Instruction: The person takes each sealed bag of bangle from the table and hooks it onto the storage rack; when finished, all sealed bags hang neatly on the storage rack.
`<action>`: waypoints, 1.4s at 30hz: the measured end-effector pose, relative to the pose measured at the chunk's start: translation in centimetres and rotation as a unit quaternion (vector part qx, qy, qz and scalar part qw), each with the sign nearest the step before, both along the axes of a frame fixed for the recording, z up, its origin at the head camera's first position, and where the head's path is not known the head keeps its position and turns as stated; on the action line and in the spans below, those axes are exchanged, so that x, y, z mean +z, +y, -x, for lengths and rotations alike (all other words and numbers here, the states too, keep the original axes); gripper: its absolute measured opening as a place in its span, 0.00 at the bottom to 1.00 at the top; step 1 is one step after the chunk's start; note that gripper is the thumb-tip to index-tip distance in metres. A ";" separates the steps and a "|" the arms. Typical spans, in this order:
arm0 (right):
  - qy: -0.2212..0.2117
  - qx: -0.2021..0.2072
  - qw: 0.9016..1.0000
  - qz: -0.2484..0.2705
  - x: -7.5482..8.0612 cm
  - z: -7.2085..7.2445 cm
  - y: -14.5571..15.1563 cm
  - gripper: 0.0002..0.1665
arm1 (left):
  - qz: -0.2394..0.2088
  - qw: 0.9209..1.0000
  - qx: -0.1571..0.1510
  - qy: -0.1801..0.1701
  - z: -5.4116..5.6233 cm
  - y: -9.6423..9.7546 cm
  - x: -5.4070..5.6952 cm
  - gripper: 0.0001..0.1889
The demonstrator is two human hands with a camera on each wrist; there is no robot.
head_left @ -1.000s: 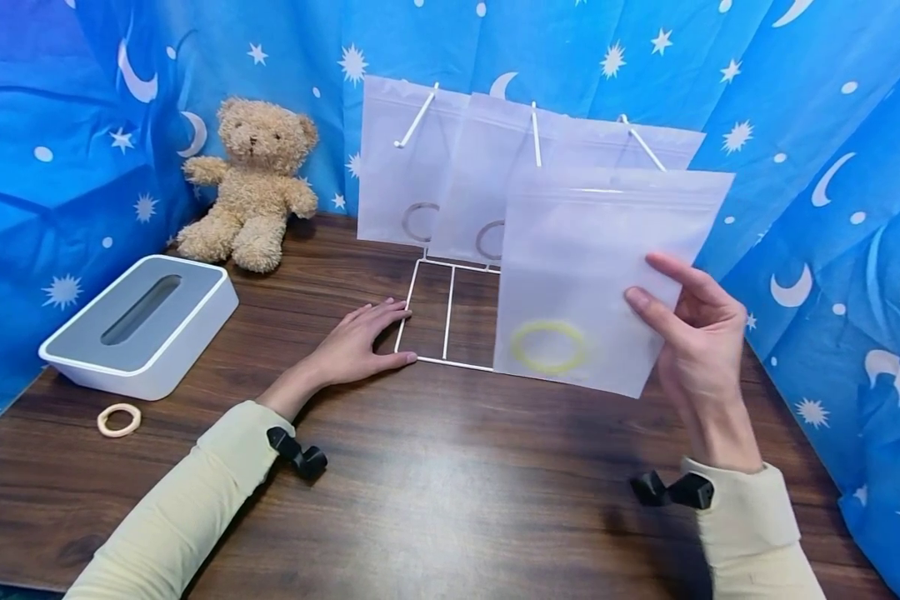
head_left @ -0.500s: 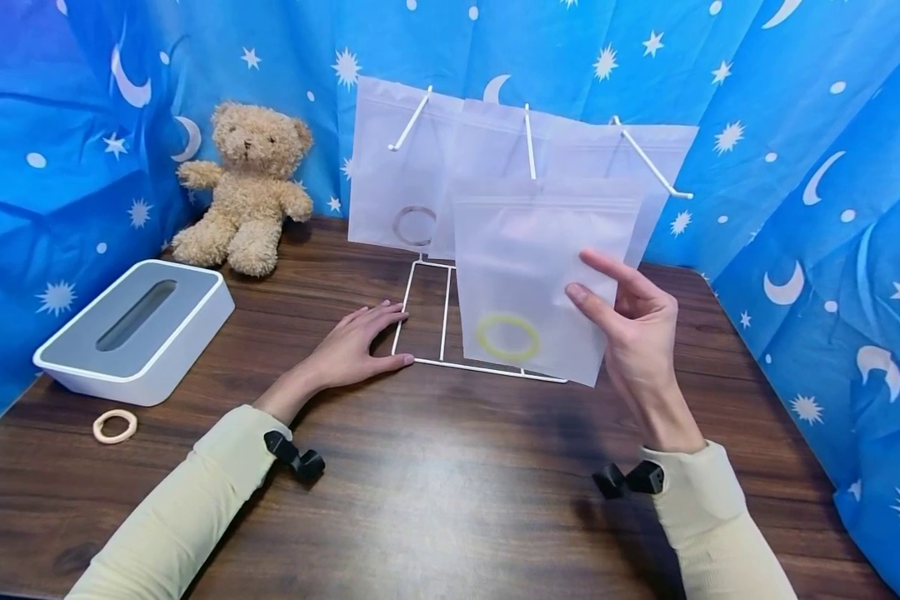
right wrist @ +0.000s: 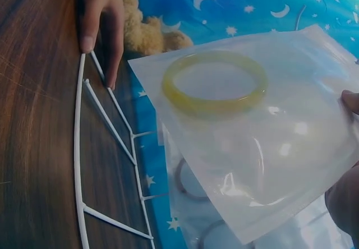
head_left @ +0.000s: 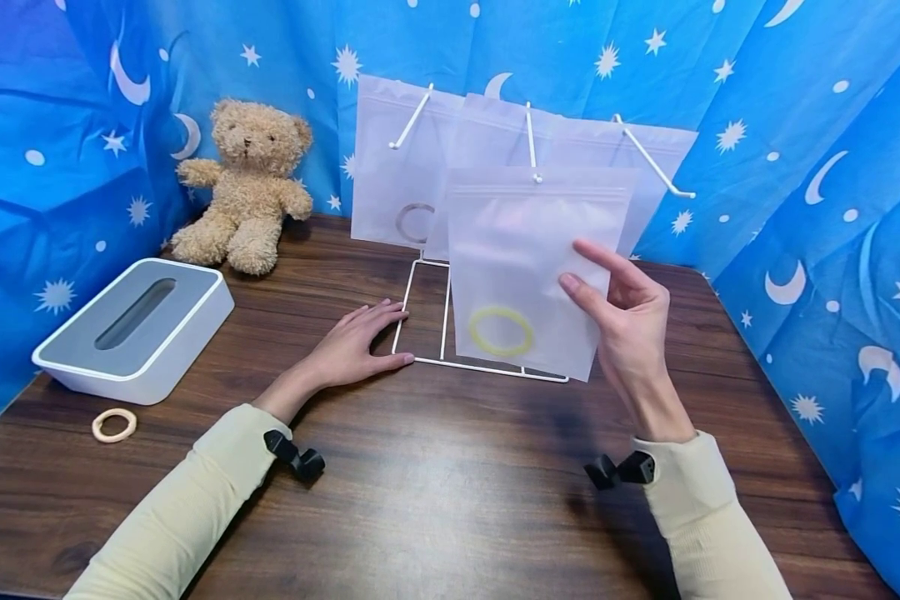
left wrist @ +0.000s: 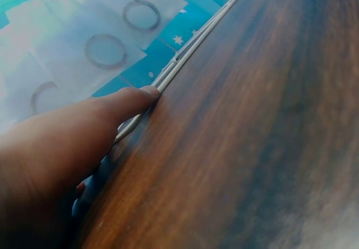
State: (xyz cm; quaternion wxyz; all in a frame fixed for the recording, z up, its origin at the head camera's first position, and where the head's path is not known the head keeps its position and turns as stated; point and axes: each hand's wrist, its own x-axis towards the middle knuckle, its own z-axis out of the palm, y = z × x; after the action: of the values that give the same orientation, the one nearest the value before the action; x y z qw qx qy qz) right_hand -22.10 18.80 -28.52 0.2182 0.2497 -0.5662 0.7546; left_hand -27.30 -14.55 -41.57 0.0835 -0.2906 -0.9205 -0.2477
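My right hand (head_left: 633, 321) pinches the right side of a frosted zip bag (head_left: 540, 250) between thumb and fingers. A yellow ring (head_left: 501, 332) lies in its lower left corner, and the right wrist view shows this yellow bangle (right wrist: 216, 100) through the film. The bag's top edge is at the tip of the middle hook (head_left: 532, 146) of a white wire rack (head_left: 444, 312); I cannot tell if the tip passes through the bag. My left hand (head_left: 352, 346) rests on the left side of the rack's base, fingers extended, thumb on the front wire (left wrist: 137, 120).
Several frosted bags, one a left bag (head_left: 397, 167) with a dark ring, hang at the rack's back. A teddy bear (head_left: 247, 187), a grey-topped white tissue box (head_left: 138, 325) and a pale wooden ring (head_left: 114, 425) are on the left. A starry blue curtain (head_left: 795, 208) surrounds the table.
My right hand has carried the bag with the yellow ring left, from before the right hook to the middle hook, then slightly up. My left hand stays on the rack base.
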 end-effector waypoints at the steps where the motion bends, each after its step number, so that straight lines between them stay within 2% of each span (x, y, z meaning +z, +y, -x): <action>1: -0.001 0.000 1.000 0.005 0.0 0.2 -0.1 0.26 | 0.000 1.000 0.001 -0.001 0.0 -0.1 0.0 0.41; 9: -0.024 -0.020 0.999 0.013 -0.5 2.7 -0.7 0.26 | 0.003 1.000 0.002 -0.003 -0.1 -0.1 0.2 0.40; 13: -0.036 -0.028 0.999 0.013 -0.6 4.5 -0.9 0.26 | 0.002 1.000 0.000 0.000 -0.1 0.0 0.2 0.40; 19: -0.068 -0.026 0.997 0.002 -0.2 7.3 -1.2 0.27 | 0.003 1.000 0.000 0.002 -0.1 -0.2 0.0 0.40; 24: -0.081 -0.028 0.996 0.015 0.3 9.0 -1.3 0.28 | 0.006 1.000 -0.002 0.002 0.1 -0.1 -0.1 0.41; 33: -0.081 -0.024 0.996 -0.005 0.2 10.1 -1.1 0.30 | 0.007 1.000 -0.004 0.002 0.0 0.0 0.2 0.41; 42: -0.070 0.020 0.996 -0.046 -0.1 10.5 -0.4 0.34 | 0.002 1.000 -0.006 0.004 -0.1 -0.1 0.2 0.41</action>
State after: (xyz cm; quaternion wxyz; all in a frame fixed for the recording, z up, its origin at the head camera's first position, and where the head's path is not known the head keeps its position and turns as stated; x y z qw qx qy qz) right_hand -32.59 18.38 -28.62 0.1511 0.2175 -0.6090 0.7477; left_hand -27.22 -14.63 -41.41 0.0853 -0.2971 -0.9188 -0.2455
